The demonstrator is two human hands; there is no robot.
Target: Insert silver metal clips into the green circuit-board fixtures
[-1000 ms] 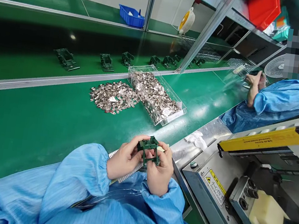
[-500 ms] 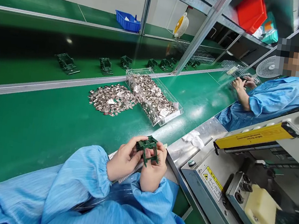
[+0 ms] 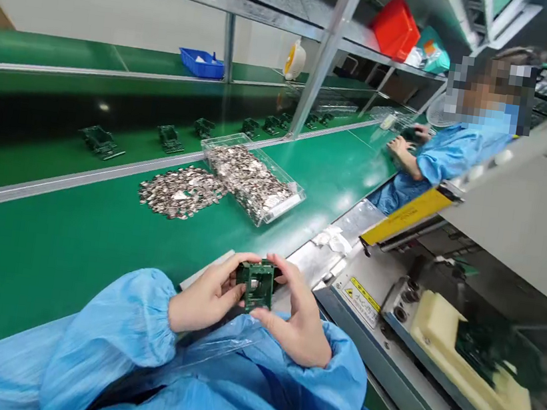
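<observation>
Right now both hands are up in front of the person's chest, and the left hand (image 3: 208,300) and right hand (image 3: 301,323) together have a dark green frame-shaped fixture (image 3: 256,290) between them. The left hand's grip closes on the fixture's near left side, fingers pressed to its edge. The right hand's grip curves around its right side, with the fingers partly open but touching it. The fixture is held flat-on to the view, just above the edge of the green conveyor surface (image 3: 45,255), and a small silvery metal piece (image 3: 253,284) sits in its middle. A pale strip (image 3: 207,270) lies on the surface just past the left hand, and clear plastic film (image 3: 214,352) lies across the blue smock sleeves (image 3: 111,325) below the hands.

Farther along, a loose heap of metal pieces (image 3: 180,191) lies beside a clear acrylic tray (image 3: 280,207) filled with more of them. Green fixtures (image 3: 100,142) stand in a row on the far belt. To the right sits a steel machine with a yellow bar (image 3: 408,216) and a warning label (image 3: 360,300). Beyond it, a co-worker's hands (image 3: 399,146) work at the same surface.
</observation>
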